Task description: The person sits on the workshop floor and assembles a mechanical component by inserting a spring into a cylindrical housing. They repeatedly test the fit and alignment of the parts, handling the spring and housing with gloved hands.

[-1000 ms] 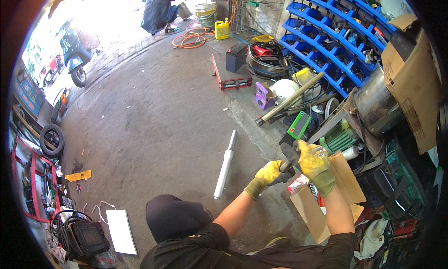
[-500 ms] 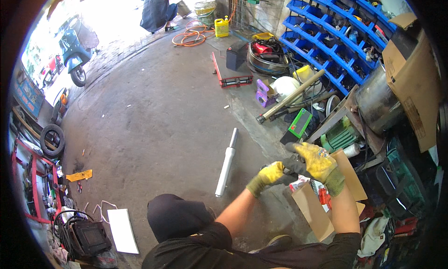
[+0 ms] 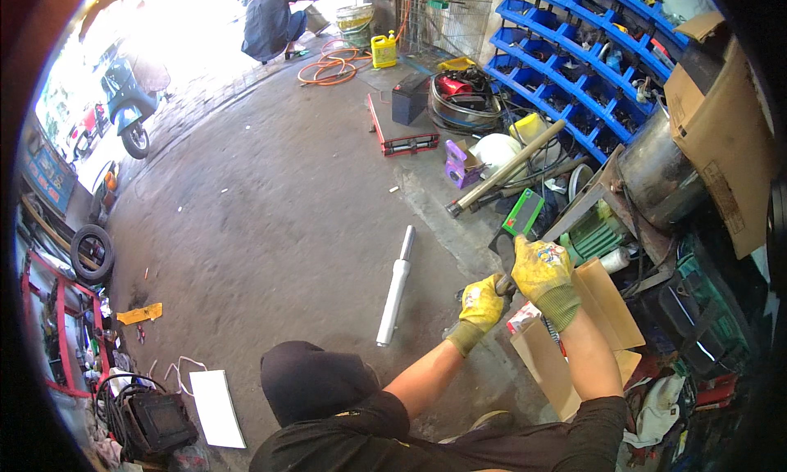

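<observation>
Both my hands wear yellow work gloves with dark palms and are held close together in front of me. My left hand [image 3: 481, 305] is closed, its fingers curled round a small greyish-dark piece [image 3: 505, 286] that I cannot make out. My right hand [image 3: 543, 271] is closed just above and right of it, against the same spot; its grip is largely hidden. Below my right hand stands an open cardboard box [image 3: 545, 365] with a red-and-white packet [image 3: 523, 316] at its edge. Left of my hands, a silver motorcycle fork leg [image 3: 394, 296] lies on the floor.
A green-and-black battery [image 3: 525, 211] lies beyond my hands, with a long tube [image 3: 508, 167] behind it. Blue parts bins [image 3: 574, 70] line the right wall. A white panel [image 3: 216, 408] and a tyre [image 3: 92, 253] are at left. Another person [image 3: 273, 21] crouches far off.
My left hand has turned and moved slightly right. My right hand has swung down and left, its fingers now pointing away from me. The whole view has shifted slightly.
</observation>
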`<state>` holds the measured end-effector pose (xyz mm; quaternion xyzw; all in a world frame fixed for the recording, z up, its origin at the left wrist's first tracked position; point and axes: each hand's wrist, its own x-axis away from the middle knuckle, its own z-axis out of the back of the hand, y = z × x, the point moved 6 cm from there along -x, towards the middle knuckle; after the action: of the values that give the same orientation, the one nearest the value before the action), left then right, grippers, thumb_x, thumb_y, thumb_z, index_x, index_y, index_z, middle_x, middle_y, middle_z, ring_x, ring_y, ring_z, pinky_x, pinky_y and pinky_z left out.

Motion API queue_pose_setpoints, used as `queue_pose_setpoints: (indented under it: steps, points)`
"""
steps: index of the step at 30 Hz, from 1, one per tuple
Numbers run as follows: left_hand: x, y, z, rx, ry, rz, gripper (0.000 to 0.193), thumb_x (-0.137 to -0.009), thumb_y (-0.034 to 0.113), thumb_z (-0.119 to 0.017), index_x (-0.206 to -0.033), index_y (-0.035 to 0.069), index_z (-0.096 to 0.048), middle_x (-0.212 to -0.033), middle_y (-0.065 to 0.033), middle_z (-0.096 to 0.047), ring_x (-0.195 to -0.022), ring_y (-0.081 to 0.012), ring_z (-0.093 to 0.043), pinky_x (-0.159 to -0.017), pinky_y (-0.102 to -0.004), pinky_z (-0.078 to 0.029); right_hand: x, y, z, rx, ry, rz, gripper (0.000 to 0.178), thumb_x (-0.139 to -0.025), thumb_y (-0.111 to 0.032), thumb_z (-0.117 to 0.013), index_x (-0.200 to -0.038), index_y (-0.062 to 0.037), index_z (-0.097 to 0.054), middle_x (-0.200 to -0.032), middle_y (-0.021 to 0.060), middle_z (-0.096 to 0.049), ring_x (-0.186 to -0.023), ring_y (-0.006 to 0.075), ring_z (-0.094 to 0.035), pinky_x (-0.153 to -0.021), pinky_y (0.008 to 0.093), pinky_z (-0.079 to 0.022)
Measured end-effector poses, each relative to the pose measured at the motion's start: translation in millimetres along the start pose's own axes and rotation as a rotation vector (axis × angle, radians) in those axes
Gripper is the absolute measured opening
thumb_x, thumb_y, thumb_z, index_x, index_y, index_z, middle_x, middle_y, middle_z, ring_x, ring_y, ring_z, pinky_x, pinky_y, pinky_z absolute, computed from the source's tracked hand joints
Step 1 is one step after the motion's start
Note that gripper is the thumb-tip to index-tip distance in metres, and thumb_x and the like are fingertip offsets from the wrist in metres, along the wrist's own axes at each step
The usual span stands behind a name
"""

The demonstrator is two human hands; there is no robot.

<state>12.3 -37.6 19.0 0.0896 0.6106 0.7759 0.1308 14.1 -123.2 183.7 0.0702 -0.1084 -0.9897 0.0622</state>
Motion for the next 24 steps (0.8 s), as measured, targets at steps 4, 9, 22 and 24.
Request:
queue_pose_setpoints:
  steps: [4, 9, 22, 24]
  points:
    - [1.0, -14.2, -1.7, 0.583, -0.845, 0.094, 0.024, -0.091, 0.008, -0.078, -0.115, 0.007, -0.078, -0.104, -0.0003, -0.076, -0.094, -0.0126, -0.068, -0.081, -0.0315, -0.057, 19.4, -15.3, 25.2, -0.286, 0.089, 0.426, 0.011, -0.095, -0.024, -0.065, -0.102, -0.0168, -0.07, -0.084, 0.0055, -0.066, -0.085, 0.0298, -0.069, -0.079, 0.0451, -0.051]
    - [13.9, -5.3, 11.2, 0.318, -1.071, -0.32, 0.039, -0.087, 0.008, -0.081, -0.126, 0.006, -0.077, -0.107, -0.003, -0.077, -0.09, -0.0123, -0.069, -0.074, -0.0302, -0.058, 40.3, -31.2, 10.8, -0.056, 0.171, 0.727, 0.028, -0.086, -0.044, -0.068, -0.102, -0.0204, -0.072, -0.085, 0.0011, -0.061, -0.087, 0.023, -0.066, -0.086, 0.0432, -0.046]
    - [16.8, 5.1, 12.5, 0.532, -1.043, -0.131, 0.025, -0.098, 0.022, -0.073, -0.117, 0.007, -0.078, -0.106, -0.0009, -0.075, -0.088, -0.0091, -0.066, -0.076, -0.0283, -0.055, 30.9, -21.0, 22.6, -0.228, 0.002, 0.641, 0.027, -0.09, -0.036, -0.07, -0.111, -0.0189, -0.071, -0.077, 0.0034, -0.066, -0.082, 0.0285, -0.071, -0.08, 0.0457, -0.052]
    - [17.1, 6.5, 26.3, 0.464, -0.97, -0.261, 0.03, -0.09, 0.012, -0.077, -0.119, 0.009, -0.078, -0.101, 0.0, -0.074, -0.089, -0.0097, -0.068, -0.076, -0.03, -0.057, 43.2, -29.7, 24.6, -0.007, 0.116, 0.819, 0.022, -0.085, -0.036, -0.072, -0.1, -0.0209, -0.071, -0.082, -0.0003, -0.066, -0.088, 0.024, -0.071, -0.084, 0.0439, -0.049]
